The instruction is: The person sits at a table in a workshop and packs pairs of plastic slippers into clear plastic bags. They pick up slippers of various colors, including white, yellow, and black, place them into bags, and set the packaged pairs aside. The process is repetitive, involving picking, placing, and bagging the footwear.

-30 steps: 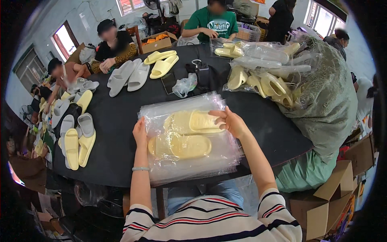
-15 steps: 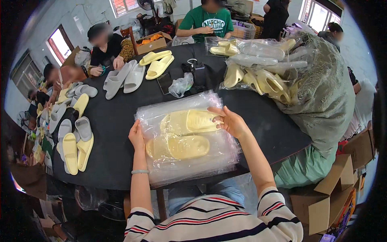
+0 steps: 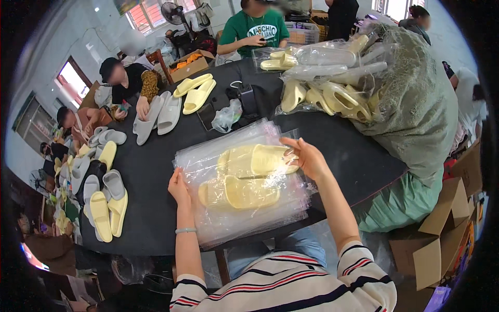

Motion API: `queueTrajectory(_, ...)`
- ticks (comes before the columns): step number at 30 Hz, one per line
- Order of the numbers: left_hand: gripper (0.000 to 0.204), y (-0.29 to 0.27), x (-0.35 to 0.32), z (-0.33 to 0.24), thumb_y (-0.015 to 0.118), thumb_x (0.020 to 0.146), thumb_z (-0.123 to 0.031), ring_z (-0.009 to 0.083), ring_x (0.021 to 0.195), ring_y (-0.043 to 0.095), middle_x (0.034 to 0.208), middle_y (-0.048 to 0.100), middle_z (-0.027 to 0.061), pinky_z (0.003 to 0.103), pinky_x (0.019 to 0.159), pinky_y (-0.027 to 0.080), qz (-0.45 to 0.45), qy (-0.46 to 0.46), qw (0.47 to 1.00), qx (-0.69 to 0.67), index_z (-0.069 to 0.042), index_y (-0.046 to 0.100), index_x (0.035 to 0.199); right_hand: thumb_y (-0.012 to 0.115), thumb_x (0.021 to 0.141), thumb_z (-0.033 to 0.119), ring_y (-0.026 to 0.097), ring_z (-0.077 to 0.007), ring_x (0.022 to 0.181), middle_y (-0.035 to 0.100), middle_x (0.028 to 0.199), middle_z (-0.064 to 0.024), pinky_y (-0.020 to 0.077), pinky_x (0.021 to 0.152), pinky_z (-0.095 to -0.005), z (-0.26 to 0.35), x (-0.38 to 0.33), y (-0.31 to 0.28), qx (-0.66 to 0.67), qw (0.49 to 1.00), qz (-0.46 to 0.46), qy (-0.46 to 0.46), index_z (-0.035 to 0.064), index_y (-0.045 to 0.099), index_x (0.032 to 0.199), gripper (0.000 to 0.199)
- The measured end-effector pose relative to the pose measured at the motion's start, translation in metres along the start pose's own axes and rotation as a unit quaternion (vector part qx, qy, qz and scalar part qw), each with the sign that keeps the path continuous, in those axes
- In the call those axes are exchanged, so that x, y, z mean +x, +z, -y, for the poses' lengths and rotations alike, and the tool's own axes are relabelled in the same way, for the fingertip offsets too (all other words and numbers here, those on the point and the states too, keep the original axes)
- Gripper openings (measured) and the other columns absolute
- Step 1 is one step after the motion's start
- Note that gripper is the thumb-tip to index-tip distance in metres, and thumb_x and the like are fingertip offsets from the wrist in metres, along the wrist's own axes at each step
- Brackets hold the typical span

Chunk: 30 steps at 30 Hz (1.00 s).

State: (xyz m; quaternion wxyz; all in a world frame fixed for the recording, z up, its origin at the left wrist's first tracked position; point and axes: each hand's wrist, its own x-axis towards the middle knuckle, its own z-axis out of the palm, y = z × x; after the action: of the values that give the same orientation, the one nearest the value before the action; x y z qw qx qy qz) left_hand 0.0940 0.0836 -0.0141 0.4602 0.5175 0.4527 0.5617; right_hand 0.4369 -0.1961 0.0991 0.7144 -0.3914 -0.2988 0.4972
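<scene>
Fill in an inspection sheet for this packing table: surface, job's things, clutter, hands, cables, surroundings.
Surface: dark round table, crowded.
Job's things: yellow slipper pair on a stack of clear bags.
Clutter: loose slippers, yellow and grey; bagged slippers piled far right; crumpled bag; dark box.
Hands: left hand at the stack's left edge; right hand at the far slipper's end. Grip on the plastic unclear.
Cables: nothing seen.
Surroundings: other people seated round the table; grey-green sack; cardboard boxes at right; fan; windows.

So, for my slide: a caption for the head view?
Both hands press a clear bag holding pale yellow slippers.
</scene>
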Motion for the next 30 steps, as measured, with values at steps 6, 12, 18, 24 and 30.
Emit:
queueTrajectory(6,0.025,0.000,0.000,-0.001,0.055,0.095,-0.007,-0.0001,0.049,0.033,0.089,0.066,-0.0020,0.017,0.040,0.028,-0.003,-0.025,1.000,-0.004,-0.005,0.064,0.118,0.029,0.104,0.034,0.059,-0.0133,0.093,0.055,0.131,-0.0096,0.0563,0.074,-0.0270,0.025,-0.009,-0.029,-0.002,0.997,-0.068,-0.039,-0.0023,0.050,0.130,0.049)
queueTrajectory(12,0.026,0.000,-0.002,-0.006,0.055,0.095,-0.007,0.0004,0.048,0.035,0.093,0.067,-0.0018,0.018,0.040,0.029,0.013,-0.028,0.999,0.024,-0.005,0.064,0.119,0.039,0.102,0.037,0.059,-0.0128,0.091,0.051,0.138,-0.0085,0.0504,0.060,-0.0220,0.058,-0.033,-0.065,-0.041,0.985,-0.137,-0.095,0.0006,0.047,0.136,0.051)
queueTrajectory(18,0.026,0.006,-0.007,-0.017,0.054,0.095,-0.008,0.0003,0.047,0.037,0.096,0.068,0.0009,0.017,0.039,0.029,0.017,-0.031,0.999,0.022,-0.002,0.063,0.119,0.041,0.101,0.034,0.057,-0.0094,0.087,0.052,0.136,-0.0060,0.0450,0.059,-0.0184,0.086,-0.074,-0.105,-0.085,0.957,-0.247,-0.126,0.0034,0.051,0.133,0.045)
queueTrajectory(24,0.030,0.006,-0.005,-0.022,0.057,0.094,-0.008,0.0001,0.049,0.039,0.102,0.068,0.0025,0.016,0.040,0.030,0.047,-0.067,0.996,0.043,-0.002,0.060,0.123,0.045,0.100,0.034,0.059,-0.0100,0.087,0.045,0.143,-0.0054,0.0469,0.059,-0.0186,0.097,-0.120,-0.158,0.019,0.935,-0.280,-0.217,0.0039,0.046,0.138,0.048)
queueTrajectory(30,0.043,0.004,0.003,-0.034,0.057,0.088,0.001,0.0025,0.057,0.045,0.098,0.067,0.0023,0.018,0.047,0.035,0.110,-0.008,0.987,0.117,-0.006,0.055,0.131,0.049,0.098,0.022,0.053,-0.0239,0.118,0.036,0.148,-0.0124,0.0517,0.091,-0.0301,0.080,-0.149,-0.215,0.190,0.925,-0.135,-0.299,0.0005,0.042,0.138,0.046)
